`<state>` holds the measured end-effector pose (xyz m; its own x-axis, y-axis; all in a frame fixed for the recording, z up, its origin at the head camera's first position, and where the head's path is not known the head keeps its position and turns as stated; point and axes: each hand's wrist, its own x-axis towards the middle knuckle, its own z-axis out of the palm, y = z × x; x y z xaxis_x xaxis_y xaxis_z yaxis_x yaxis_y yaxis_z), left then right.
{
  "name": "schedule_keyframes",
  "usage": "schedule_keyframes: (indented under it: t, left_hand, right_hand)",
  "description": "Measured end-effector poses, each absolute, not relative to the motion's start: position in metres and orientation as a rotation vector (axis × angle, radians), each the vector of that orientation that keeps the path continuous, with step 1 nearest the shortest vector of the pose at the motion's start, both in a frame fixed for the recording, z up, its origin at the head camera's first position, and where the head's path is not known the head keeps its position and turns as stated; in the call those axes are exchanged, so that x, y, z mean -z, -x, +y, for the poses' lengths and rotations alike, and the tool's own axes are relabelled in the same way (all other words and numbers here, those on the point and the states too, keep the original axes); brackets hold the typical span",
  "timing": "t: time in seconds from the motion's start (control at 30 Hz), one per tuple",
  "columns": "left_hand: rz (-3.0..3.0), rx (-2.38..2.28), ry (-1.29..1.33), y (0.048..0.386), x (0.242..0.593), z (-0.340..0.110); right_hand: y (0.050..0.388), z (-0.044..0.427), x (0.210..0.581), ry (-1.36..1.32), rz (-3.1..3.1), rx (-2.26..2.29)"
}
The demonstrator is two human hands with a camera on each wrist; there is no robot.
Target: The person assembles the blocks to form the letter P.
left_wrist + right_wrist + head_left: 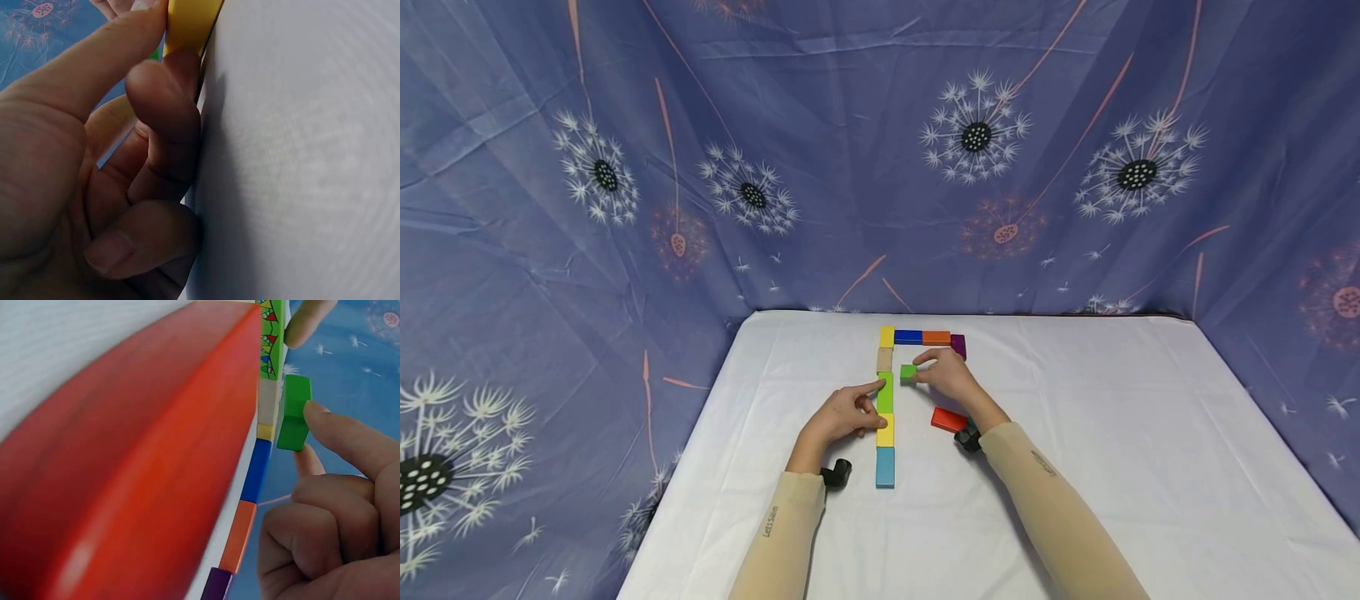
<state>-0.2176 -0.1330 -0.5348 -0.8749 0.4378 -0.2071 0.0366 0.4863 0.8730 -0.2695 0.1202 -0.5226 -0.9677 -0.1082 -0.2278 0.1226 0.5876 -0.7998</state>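
Observation:
Between thumb and index finger my right hand [952, 377] pinches a small green block [907, 373], held beside the column of blocks. My left hand [842, 412] lies along the column's left side. Its index fingertip touches a longer light-green block [886, 398] and its thumb touches a yellow block [887, 433]; the other fingers are bent under the palm. Below the yellow block lies a light-blue block [885, 468], and above the light-green one a plain wood block [884, 360]. In the right wrist view, a printed pattern shows on the light-green block [270, 347].
Another yellow block [887, 336] tops the column. From it a blue block [908, 337], an orange block [936, 338] and a purple block [958, 346] run right. A red block [948, 419] lies by my right wrist, on a white cloth [1120, 433].

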Motion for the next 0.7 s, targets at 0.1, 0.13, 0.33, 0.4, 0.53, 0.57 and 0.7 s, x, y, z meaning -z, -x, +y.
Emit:
schedule_keyframes:
  t: [0.1, 0.13, 0.33, 0.4, 0.53, 0.57, 0.7]
  left_hand:
    - [2.33, -1.358, -0.401, 0.218, 0.535, -0.133]
    - [2.329, -1.359, -0.402, 0.218, 0.534, -0.133]
    - [2.329, -1.357, -0.396, 0.218, 0.535, -0.133]
    - [2.329, -1.356, -0.393, 0.218, 0.536, -0.133]
    - [2.326, -1.36, -0.401, 0.218, 0.537, -0.133]
    - [2.327, -1.36, -0.399, 0.218, 0.537, -0.132]
    - [2.328, -1.366, -0.392, 0.217, 0.536, -0.133]
  right_hand:
    - [0.272, 0.117, 0.524, -0.02, 2.571, 1.284]
    - [0.273, 0.116, 0.524, -0.025, 2.569, 1.279]
    - [0.275, 0.112, 0.528, -0.038, 2.57, 1.254]
    - [0.275, 0.111, 0.531, -0.036, 2.579, 1.251]
    - [0.274, 0.106, 0.533, -0.042, 2.605, 1.236]
    - [0.274, 0.105, 0.533, -0.041, 2.61, 1.233]
    - [0.274, 0.101, 0.531, -0.047, 2.622, 1.204]
